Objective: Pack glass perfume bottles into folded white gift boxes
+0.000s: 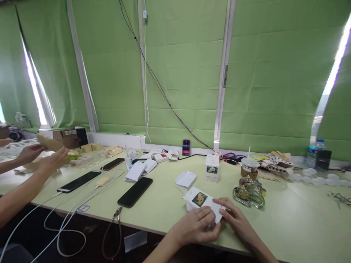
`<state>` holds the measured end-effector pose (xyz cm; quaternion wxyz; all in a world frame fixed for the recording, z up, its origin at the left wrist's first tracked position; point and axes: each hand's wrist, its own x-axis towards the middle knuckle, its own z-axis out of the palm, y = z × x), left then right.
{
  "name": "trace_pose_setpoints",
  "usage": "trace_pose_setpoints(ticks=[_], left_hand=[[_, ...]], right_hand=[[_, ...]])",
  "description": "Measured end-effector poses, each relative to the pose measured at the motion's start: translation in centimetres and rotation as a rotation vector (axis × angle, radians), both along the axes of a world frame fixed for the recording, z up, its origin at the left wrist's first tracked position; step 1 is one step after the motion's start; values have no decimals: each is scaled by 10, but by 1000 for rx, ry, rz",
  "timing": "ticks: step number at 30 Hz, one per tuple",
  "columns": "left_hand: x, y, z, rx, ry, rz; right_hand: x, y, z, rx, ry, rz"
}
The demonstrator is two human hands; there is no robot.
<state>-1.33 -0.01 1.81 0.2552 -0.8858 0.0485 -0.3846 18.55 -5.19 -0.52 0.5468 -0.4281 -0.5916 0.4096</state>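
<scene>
We hold a white, flower-printed cardboard box (189,197), seemingly part-folded.
Near the table's (161,215) near edge, our left hand (199,224) grips it, our right hand (237,218) pinches its right end; its left end looks unclosed.

no readable text, small print (191,193) on white box (189,197) illegible

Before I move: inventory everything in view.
Flower-print box: 1, white, front centre
Standing cartons: count unclear, white, beyond box
Loose cartons: several, white, back centre
Phones: 4, dark, left and back centre
Cables: several, mostly white, left
Ornaments: count unclear, clear and gold, right
Lidded cup: 1, clear, back right
Discs: many, white, far right
Other clutter: uncounted, mixed, back
Table: 1, pale green, across
Blinds: several, green, behind
Co-worker's grips: 2, bare, far left
Left grip, right grip: one each, bare, on box
</scene>
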Motion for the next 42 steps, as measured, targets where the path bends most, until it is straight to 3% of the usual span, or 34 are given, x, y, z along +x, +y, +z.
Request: trace_pose_setpoints(ticks=[8,15,22,33,42], left_hand=[[-4,1,0,25,15,-26],[-7,1,6,75,25,-50],[-5,-1,4,106,40,-45],[-9,-3,7,26,64,-79],[-5,2,-3,-35,-9,-140]], right_hand=[[0,-2,-1,1,-28,-21],[1,0,-9,-67,157,56],[-1,-1,-5,-83,240,118],[3,2,-4,-21,79,-26],[4,1,-3,-2,178,-78]])
